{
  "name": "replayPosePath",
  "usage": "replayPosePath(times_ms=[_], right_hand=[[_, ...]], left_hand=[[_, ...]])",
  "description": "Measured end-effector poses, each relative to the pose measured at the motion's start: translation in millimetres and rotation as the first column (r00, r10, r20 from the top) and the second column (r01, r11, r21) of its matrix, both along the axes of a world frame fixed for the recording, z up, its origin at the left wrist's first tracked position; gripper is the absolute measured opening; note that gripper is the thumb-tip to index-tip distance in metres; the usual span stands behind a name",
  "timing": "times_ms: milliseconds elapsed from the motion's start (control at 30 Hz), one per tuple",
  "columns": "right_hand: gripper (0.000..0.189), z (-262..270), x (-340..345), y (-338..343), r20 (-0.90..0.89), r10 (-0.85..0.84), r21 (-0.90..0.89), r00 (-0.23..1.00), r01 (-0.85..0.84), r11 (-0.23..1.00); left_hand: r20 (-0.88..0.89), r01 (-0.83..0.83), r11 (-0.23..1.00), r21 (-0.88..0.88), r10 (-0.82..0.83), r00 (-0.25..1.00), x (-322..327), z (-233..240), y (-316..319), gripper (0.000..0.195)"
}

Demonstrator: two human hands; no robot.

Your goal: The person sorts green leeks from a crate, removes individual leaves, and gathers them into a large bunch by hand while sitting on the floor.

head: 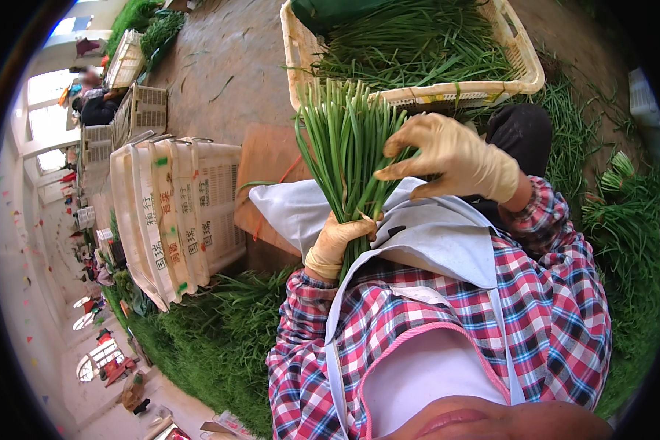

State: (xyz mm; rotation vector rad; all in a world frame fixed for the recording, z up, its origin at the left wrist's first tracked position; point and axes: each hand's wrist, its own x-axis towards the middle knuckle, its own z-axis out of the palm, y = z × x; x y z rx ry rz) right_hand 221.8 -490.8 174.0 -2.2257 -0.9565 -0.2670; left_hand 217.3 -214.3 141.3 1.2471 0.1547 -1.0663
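A fanned bunch of long green stalks, seemingly garlic chives [344, 148], stands upright in front of my chest with its pale cut ends on top. My left hand [338, 239], in a cream rubber glove, is shut around the lower part of the bunch. Beside its right side hovers my gloved right hand [451, 157], fingers spread and curved, with nothing seen between them. Its fingertips are at the stalks' edge; whether they touch I cannot tell. Below the hands, a pale grey apron [434, 242] covers my lap.
Ahead stands a cream plastic crate [418, 98] holding loose green stalks. Stacked white crates [181, 214] with writing stand at left beside a brown board [269, 181]. Heaps of greens [214, 341] lie left and behind; tied bunches [619, 173] lie right. Another person [96, 104] sits far left.
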Motion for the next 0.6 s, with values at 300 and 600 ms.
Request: replayPosePath(times_ms=[300,600], right_hand=[[0.043,-37.5,8.8,30.7,0.128,-0.104,0.13,0.986,0.087,0.988],[0.03,-38.9,24.2,-38.8,-0.514,-0.018,0.817,0.857,0.496,0.294]], left_hand=[[-0.046,0.046,0.998,-0.053,-0.049,0.998,0.4,-3.5,3.8,0.048],[-0.08,0.013,0.989,-0.15,-0.026,0.996,-3.1,-13.2,23.3,0.053]])
